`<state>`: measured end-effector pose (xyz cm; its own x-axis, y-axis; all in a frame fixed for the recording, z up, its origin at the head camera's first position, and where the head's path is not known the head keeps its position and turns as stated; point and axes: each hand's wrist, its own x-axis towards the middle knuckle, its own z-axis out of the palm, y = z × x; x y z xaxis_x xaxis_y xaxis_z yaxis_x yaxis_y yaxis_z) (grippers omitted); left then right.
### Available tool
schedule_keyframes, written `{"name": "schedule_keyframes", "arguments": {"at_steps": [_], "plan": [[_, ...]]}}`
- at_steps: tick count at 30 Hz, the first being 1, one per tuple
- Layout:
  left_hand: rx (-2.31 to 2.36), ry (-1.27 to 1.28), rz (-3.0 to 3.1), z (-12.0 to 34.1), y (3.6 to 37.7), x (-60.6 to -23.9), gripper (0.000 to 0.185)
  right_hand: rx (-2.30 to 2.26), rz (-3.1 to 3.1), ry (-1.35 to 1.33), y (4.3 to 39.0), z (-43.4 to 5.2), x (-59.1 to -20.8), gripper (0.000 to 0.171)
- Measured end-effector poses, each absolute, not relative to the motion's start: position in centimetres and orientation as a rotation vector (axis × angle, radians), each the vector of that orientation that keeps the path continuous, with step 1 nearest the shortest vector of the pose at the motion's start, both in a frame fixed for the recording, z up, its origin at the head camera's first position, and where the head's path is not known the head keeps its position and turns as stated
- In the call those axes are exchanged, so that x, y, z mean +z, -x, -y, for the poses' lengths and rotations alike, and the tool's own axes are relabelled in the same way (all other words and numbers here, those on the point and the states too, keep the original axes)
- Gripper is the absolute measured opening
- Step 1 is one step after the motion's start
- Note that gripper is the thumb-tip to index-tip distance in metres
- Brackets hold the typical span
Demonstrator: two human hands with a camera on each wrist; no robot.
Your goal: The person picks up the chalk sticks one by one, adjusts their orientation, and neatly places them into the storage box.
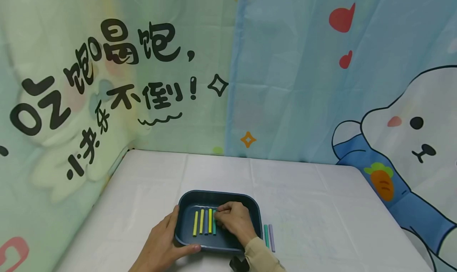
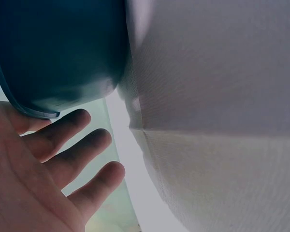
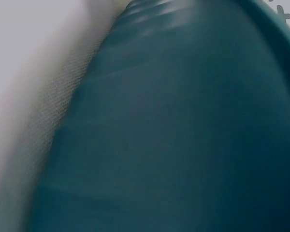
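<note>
A dark blue tray (image 1: 221, 249) stands on the white-covered table. Inside it, thin chalk-like sticks lie side by side: a yellow one (image 1: 195, 223), two more yellow ones, a bluish one (image 1: 206, 222) and a green stick (image 1: 214, 224) at the row's right end. My left hand (image 1: 160, 236) spans the tray's front left corner, thumb along the front wall. In the left wrist view its fingers (image 2: 82, 164) are straight and spread, the index touching the rim. My right hand (image 1: 235, 220) reaches into the tray with curled fingers, pinching the green stick, partly hidden by the fingertips.
Right of the tray a green stick (image 1: 266, 235) and a purple stick (image 1: 272, 238) lie on the white tablecloth (image 1: 321, 208). A black object (image 1: 239, 264) shows by the right sleeve. Printed curtains (image 1: 285, 85) stand behind and at the left. The tray's wall (image 3: 150, 121) fills the right wrist view.
</note>
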<state>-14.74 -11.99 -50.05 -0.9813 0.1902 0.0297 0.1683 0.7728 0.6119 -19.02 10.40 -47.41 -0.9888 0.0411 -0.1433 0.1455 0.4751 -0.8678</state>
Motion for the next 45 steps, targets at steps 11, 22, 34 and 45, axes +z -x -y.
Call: {"name": "schedule_keyframes", "arguments": {"at_steps": [11,22,34,45], "plan": [[1.012,-0.321,-2.942,12.1,14.8,-50.2,0.129,-1.58,-2.614,-0.153,18.2,-12.1,-46.9,0.029],[0.998,-0.304,-2.929,11.8,14.7,-49.9,0.13,-1.622,-2.612,-0.122,17.3,-13.6,-45.7,0.034],[1.006,-0.274,-2.903,11.8,14.6,-49.7,0.13,-1.634,-2.624,-0.221,16.9,-15.2,-44.4,0.032],[0.987,-0.302,-2.926,11.8,14.6,-49.7,0.129,-1.64,-2.619,-0.323,16.6,-17.2,-44.0,0.033]]}}
